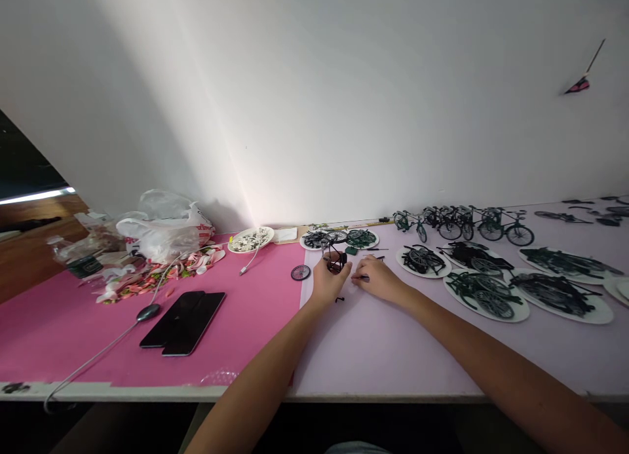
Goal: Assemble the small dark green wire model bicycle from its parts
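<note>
1. Clearly no writing can be read anywhere; the red print on the white plastic bag (167, 234) is too blurred to make out.
2. Left hand (328, 283) pinches a small dark model bicycle frame (337, 261) and holds it upright on the pale lilac mat (383, 349), just before the body.
3. Right hand (377, 278) lies just beside it, fingers closed on a thin dark pin (361, 278).
4. A loose wheel (300, 272) lies on the mat's left edge.
5. White plates (486, 295) hold heaps of dark bicycle parts; a bowl (250, 239) holds small pale pieces.
6. Finished model bicycles (466, 223) stand by the wall.
7. Two dark phones (183, 321) lie on the pink mat (59, 336).
</note>
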Tool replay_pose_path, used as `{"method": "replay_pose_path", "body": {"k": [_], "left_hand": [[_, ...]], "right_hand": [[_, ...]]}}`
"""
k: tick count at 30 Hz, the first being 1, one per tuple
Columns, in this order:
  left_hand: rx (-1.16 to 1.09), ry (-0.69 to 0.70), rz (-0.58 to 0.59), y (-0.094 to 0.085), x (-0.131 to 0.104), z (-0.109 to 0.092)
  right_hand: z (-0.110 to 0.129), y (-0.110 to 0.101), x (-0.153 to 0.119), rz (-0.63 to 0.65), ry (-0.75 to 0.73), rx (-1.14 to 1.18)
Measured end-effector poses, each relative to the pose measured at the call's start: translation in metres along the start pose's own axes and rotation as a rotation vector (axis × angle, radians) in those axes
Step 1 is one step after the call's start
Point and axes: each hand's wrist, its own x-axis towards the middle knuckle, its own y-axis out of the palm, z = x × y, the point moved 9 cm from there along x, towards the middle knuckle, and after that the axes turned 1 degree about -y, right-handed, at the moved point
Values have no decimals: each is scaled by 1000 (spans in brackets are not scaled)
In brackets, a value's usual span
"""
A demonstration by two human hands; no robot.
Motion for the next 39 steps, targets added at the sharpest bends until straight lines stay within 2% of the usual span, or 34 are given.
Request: {"method": "replay_pose_path", "body": {"k": [14, 24, 33, 39], "left_hand": [[-45, -32, -28, -4, 5, 11], [-35, -37, -30, -4, 5, 10], [-18, -79, -25, -4, 5, 13], [-18, -66, -29, -4, 6, 14]], "right_hand": [[-12, 7, -2, -40, 34, -36], [-10, 0, -3, 30, 99, -138], [-9, -7, -5, 96, 182, -104], [-10, -9, -5, 96, 186, -143]]}}
